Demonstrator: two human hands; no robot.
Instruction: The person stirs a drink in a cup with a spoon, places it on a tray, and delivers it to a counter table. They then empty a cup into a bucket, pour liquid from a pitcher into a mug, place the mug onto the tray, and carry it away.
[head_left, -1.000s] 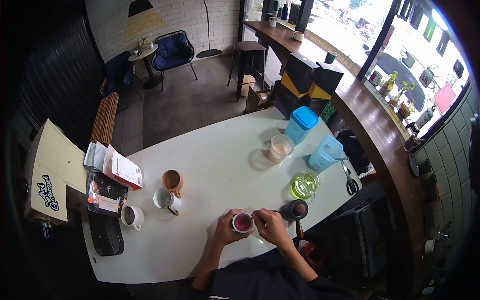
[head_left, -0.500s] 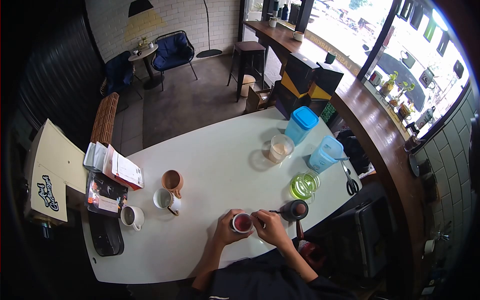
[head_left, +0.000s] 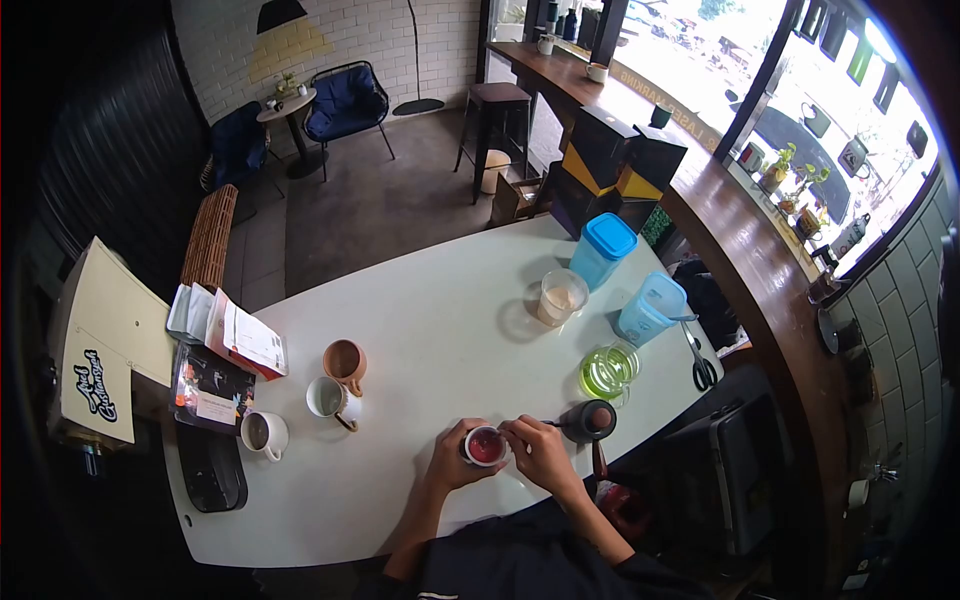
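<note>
Near the table's front edge, my left hand (head_left: 456, 459) is wrapped round a small white-rimmed cup (head_left: 470, 462) with red liquid (head_left: 486, 446) in it. My right hand (head_left: 538, 454) is at the cup's right side, its fingers pinched together by the rim. Whatever they grip is too small to make out. Just right of that hand stands a dark round pot (head_left: 574, 421) with a brown knob and a wooden handle (head_left: 599, 460). Behind the pot sits a clear glass jug (head_left: 611, 374) of green liquid.
Left on the white table (head_left: 430, 350) are a brown mug (head_left: 345, 362), a white mug (head_left: 330, 398) and another white mug (head_left: 264, 435). Toward the back right stand a clear plastic tub (head_left: 561, 298), a lidded blue container (head_left: 604, 252) and an open blue container (head_left: 652, 308). Scissors (head_left: 703, 372) lie at the right edge.
My right fingers have shifted very slightly to the left at the cup's rim. The red liquid's surface looks different, with light marks on it. My left hand keeps its hold.
</note>
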